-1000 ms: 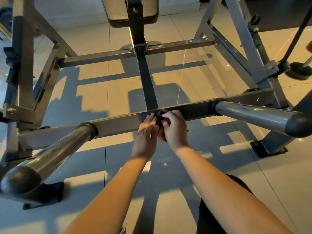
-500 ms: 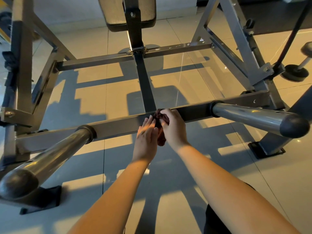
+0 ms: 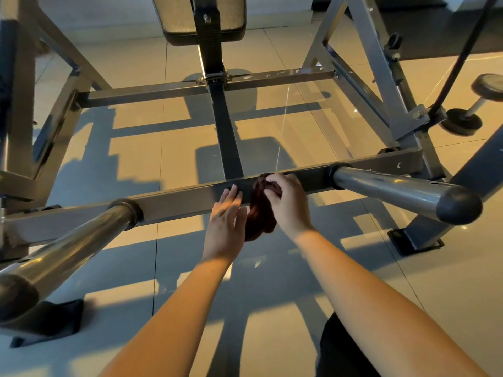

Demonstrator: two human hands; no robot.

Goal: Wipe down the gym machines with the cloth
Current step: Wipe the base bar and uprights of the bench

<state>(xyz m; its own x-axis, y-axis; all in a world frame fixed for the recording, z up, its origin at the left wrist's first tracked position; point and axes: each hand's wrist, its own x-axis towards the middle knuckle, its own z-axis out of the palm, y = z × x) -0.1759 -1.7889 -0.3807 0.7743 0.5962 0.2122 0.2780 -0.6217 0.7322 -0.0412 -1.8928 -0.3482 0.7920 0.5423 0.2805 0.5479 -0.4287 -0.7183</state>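
From the head view, take the near crossbar (image 3: 177, 195) of the gym machine as your landmark: a grey square tube that runs across the picture, rising a little toward your right.

Your right hand (image 3: 290, 204) is at the middle of that crossbar. Its fingers are curled over and pinch the top of the cloth (image 3: 260, 213), holding it against the bar's upper edge. The cloth is dark reddish-brown and bunched. It hangs down in front of the crossbar and below it, between your two hands.

Your left hand (image 3: 224, 221) is just left of the cloth. Its fingers are straight and close together, and the fingertips lie on the front face of the crossbar. It grips nothing. Whether its thumb touches the cloth cannot be made out.

A round steel sleeve (image 3: 394, 190) with a dark end cap sticks out toward you from the right part of the crossbar, and a second sleeve (image 3: 68, 257) does the same from the left part. A dark centre beam (image 3: 228, 142) runs away from the crossbar's middle to a far crossbar (image 3: 272, 78), with a padded rest (image 3: 177, 20) beyond it. Far to the right of the crossbar a dumbbell (image 3: 473, 110) lies on the tiled floor (image 3: 141, 148).
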